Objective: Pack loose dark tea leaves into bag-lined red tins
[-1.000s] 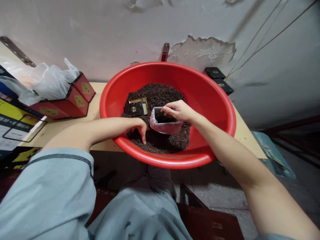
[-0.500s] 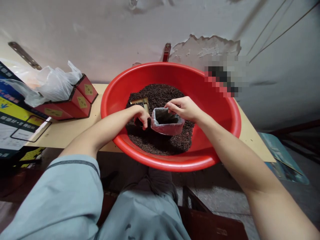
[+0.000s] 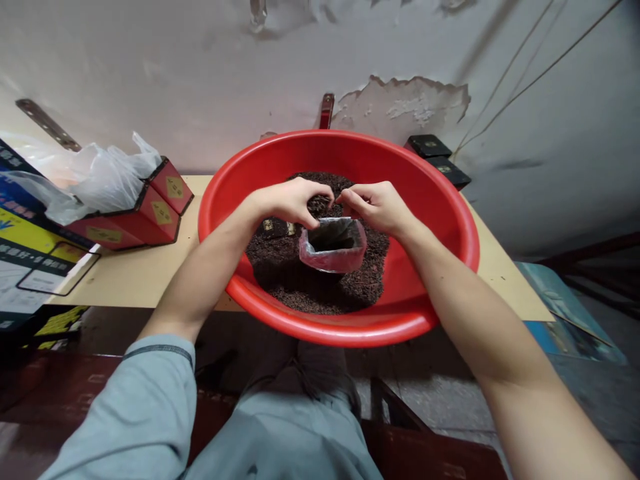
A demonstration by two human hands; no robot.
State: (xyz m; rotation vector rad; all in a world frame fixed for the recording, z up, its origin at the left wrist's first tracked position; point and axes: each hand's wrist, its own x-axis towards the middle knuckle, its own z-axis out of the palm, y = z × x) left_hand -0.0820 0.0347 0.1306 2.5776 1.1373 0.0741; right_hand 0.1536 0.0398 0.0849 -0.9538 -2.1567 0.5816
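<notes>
One lined box [image 3: 331,263], mid red basin [image 3: 330,333] — left hand [image 3: 294,200] at its 11 o'clock, cupping dark leaves [image 3: 320,207]; right hand [image 3: 379,204] at 1, fingertips together, liner [image 3: 361,251] contact unclear — loose left fingers or sagging liner could spill leaves outside.

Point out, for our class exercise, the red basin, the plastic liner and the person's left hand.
Red basin [image 3: 350,335]: head view, on its near rim.
Plastic liner [image 3: 333,261]: head view, on its near outer side.
Left hand [image 3: 294,199]: head view, on its back.
</notes>
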